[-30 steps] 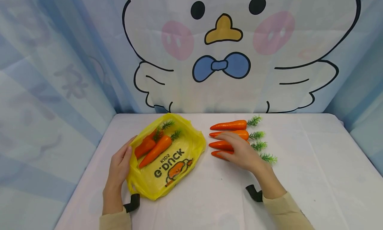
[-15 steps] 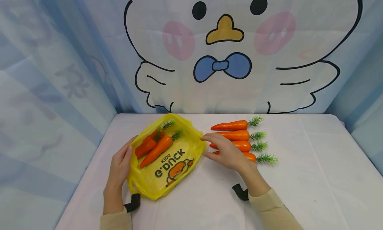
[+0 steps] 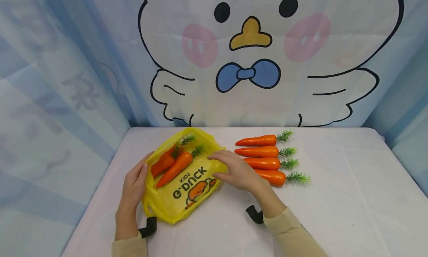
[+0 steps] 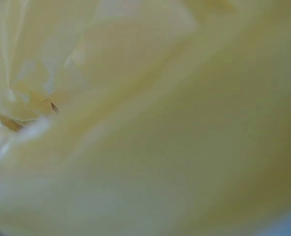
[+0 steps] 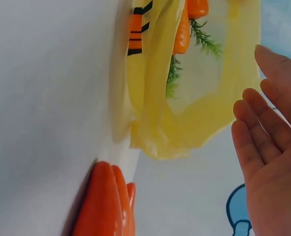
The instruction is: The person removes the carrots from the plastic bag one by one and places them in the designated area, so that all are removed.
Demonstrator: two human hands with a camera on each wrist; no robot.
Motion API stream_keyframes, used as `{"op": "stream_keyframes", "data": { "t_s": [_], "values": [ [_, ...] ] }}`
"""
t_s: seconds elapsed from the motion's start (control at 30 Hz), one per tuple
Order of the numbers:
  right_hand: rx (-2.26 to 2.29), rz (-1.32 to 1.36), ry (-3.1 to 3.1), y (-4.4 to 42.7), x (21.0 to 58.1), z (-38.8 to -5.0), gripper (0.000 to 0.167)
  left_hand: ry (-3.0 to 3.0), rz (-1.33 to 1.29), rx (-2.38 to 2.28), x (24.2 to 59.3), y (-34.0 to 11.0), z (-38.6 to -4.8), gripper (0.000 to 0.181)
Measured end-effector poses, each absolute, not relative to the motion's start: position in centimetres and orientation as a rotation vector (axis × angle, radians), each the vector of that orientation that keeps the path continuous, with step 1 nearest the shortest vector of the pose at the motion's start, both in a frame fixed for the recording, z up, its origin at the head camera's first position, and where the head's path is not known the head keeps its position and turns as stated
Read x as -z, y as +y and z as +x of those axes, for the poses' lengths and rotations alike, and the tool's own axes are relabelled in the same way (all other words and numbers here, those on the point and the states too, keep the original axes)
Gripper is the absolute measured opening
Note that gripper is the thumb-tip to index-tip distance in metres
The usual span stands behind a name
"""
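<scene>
The left hand [image 3: 132, 184] holds the bag [image 3: 166, 214] by its side. The right hand [image 3: 235, 171] is spread and holds nothing, at the other side. Some carrots [image 3: 177, 168] lie inside; four more carrots [image 3: 265, 163] lie beside it. A wide mouth and gentle pulls seem best. It reads "KIDS" and "DUCK".

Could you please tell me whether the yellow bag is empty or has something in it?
The yellow bag is not empty: at least two carrots lie inside, seen through its open mouth in the head view.
</scene>
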State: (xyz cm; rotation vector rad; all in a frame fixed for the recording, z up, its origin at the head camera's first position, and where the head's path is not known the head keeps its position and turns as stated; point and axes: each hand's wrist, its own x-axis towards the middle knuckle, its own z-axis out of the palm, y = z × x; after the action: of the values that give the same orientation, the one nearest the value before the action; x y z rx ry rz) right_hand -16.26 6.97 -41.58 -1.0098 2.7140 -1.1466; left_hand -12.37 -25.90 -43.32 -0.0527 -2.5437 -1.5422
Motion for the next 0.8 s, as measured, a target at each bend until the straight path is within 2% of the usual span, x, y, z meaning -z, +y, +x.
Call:
{"op": "stream_keyframes", "data": {
  "t_s": [0.8],
  "values": [
    [1.134, -1.078, 2.624, 2.9, 41.4, -17.2, 0.048, -2.556, -0.047, 1.513, 43.3, -25.9, -12.4, 0.047]
  ]
}}
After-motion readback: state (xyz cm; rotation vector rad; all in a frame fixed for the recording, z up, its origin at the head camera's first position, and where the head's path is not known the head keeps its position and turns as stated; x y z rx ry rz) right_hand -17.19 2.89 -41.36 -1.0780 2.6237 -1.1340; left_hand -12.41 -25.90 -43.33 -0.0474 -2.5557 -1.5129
